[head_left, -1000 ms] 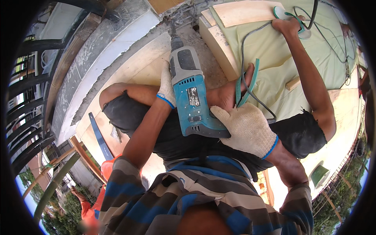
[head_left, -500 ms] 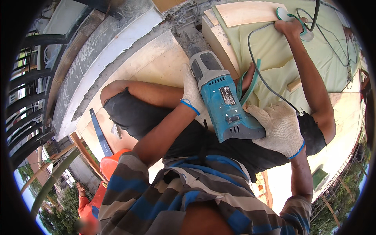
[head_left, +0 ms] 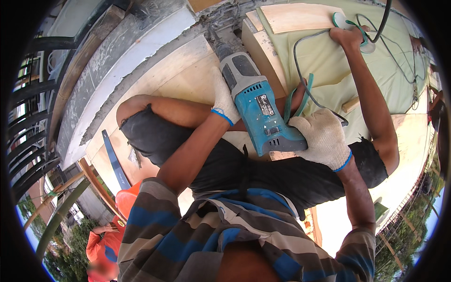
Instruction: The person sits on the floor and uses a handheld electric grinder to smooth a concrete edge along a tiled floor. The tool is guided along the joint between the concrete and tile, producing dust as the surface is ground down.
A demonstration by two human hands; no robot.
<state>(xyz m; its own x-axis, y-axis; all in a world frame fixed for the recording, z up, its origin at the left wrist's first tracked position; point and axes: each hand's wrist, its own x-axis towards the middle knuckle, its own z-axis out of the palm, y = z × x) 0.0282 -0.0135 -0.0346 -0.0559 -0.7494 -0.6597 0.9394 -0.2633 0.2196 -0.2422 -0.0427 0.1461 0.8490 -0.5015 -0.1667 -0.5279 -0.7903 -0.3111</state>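
Observation:
A teal and grey rotary hammer lies slantwise above my lap, its front pointing up and to the left. My right hand, in a cream knit glove with a blue cuff, is closed round the rear handle. My gloved left hand supports the left side of the grey front housing, its fingers partly hidden under the tool. The dark bit reaches toward a strip of rough broken concrete; whether its tip touches is unclear. A dark power cord loops away from the handle.
Plywood sheets lie under my legs, with a wooden box edge right of the bit. A blue saw blade and an orange helmet are at left. Green cloth spreads at right. A person in red is at lower left.
Both my hands and the rotary hammer have shifted forward and slightly left, bringing the bit farther up over the concrete strip. The person in red has moved an arm.

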